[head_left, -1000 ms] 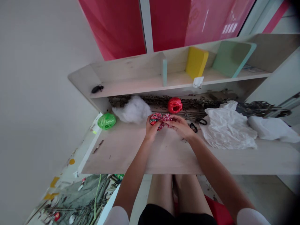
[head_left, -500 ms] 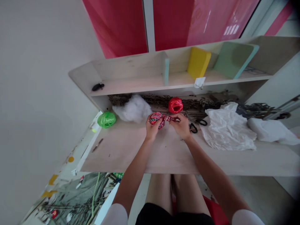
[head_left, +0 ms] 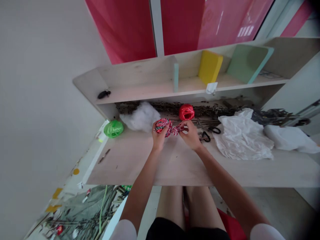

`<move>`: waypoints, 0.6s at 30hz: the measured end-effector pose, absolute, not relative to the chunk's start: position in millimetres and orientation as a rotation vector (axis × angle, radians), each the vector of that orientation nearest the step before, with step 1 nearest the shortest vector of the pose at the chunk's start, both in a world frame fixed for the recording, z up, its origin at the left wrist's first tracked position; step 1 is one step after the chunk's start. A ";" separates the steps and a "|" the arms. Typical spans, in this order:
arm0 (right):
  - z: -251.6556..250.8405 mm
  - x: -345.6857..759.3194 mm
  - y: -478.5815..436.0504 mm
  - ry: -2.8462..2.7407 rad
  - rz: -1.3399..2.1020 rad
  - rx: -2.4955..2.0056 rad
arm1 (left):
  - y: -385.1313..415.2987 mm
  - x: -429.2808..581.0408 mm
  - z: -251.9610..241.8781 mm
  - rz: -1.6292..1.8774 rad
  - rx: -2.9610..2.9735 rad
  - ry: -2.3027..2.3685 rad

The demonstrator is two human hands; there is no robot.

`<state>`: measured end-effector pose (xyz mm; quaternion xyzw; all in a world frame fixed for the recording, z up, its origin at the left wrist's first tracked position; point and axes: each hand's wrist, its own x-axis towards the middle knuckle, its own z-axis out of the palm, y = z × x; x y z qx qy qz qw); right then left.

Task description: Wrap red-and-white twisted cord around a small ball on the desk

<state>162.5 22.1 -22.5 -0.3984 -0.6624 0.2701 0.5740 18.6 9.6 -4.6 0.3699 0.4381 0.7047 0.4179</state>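
Above the middle of the desk, my left hand (head_left: 159, 137) is wrapped round the ball end of a red, white and green patterned cloth bundle (head_left: 163, 124). My right hand (head_left: 190, 135) pinches the narrow, gathered end of the same bundle, to the right of the ball. Its fingertips are closed together on the cloth. Just behind the hands sits a roll of red plastic twine (head_left: 186, 112). A heap of white stuffing (head_left: 141, 116) lies behind and left of my left hand. Scissors with black handles (head_left: 206, 136) rest right of my right hand.
A roll of green plastic twine (head_left: 113, 129) and a pen (head_left: 104, 155) lie on the desk's left side. Crumpled white paper (head_left: 245, 135) covers part of the right. Dried stems (head_left: 212, 111) run along the back beneath a shelf (head_left: 140, 91) with a yellow divider (head_left: 210, 66).
Both hands have shifted slightly left with the cloth bundle. More of the ball end and the gathered part shows between them now.
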 end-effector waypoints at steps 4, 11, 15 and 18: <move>-21.3 164.5 21.6 -1.651 0.412 -0.984 | 8.9 19.7 -5.2 1.773 0.964 1.090; -13.4 171.9 18.7 -1.699 0.770 -1.048 | 11.6 15.8 -6.2 1.833 0.946 1.163; -5.3 168.8 13.6 -1.531 1.010 -1.051 | 12.7 14.9 -7.3 1.843 0.981 1.156; -5.6 163.9 11.4 -1.515 1.070 -1.074 | 11.2 17.4 -8.1 1.848 1.051 1.155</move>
